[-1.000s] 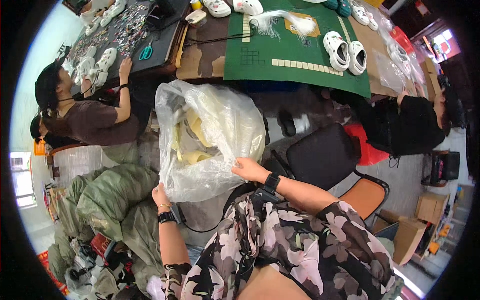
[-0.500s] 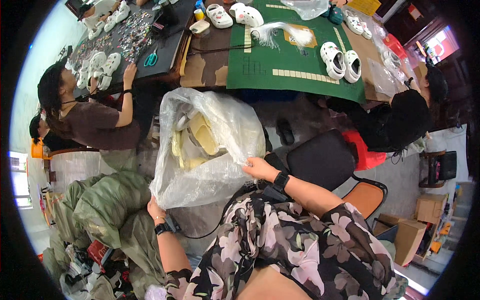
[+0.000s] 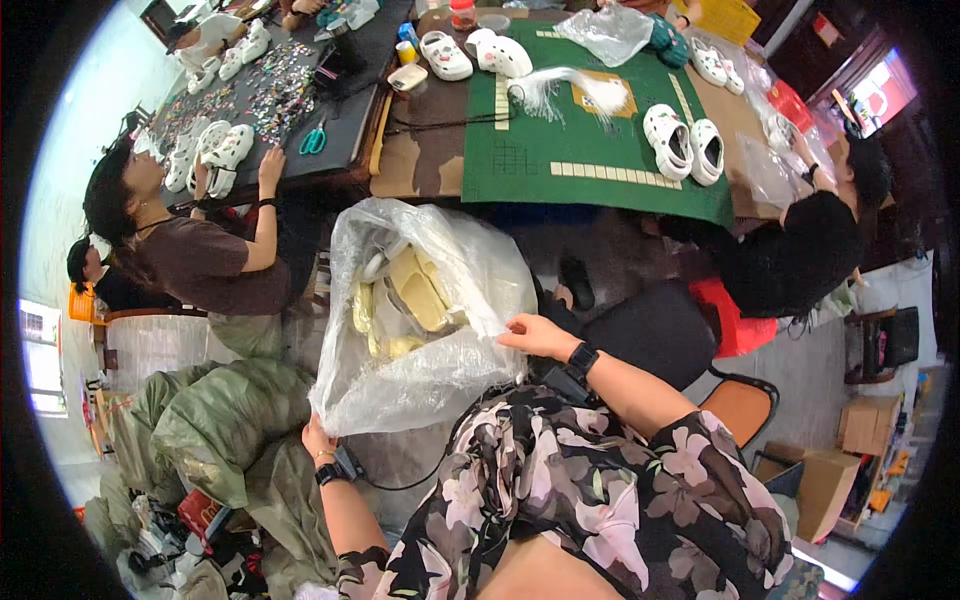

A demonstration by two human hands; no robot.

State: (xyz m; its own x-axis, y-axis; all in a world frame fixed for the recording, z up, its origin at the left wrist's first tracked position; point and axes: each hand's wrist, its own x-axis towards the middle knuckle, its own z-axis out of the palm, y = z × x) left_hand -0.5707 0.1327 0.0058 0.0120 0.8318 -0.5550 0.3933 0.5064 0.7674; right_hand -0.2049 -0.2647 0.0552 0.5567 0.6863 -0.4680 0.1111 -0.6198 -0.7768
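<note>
A large clear plastic bag (image 3: 425,385) hangs before me with its mouth spread wide. Pinched in my left hand (image 3: 319,440) is the bag's near left corner. My right hand (image 3: 540,336) grips the rim on the right side, fingers closed on the plastic. Inside lie pale yellow clogs (image 3: 420,290), some apparently in clear wrapping; the plastic folds hide the bottom of the bag.
Beyond the bag, a green mat (image 3: 590,130) bears white clogs (image 3: 668,142) and white strands (image 3: 570,88). Teal scissors (image 3: 313,140) and scattered small charms lie on the dark table. Co-workers sit left and right. A black chair (image 3: 655,325) stands right; green sacks (image 3: 230,420) lie left.
Both hands keep their hold on the bag. The whole view has shifted slightly, so the tables and bag appear lower. The left co-worker's head is tilted further back.
</note>
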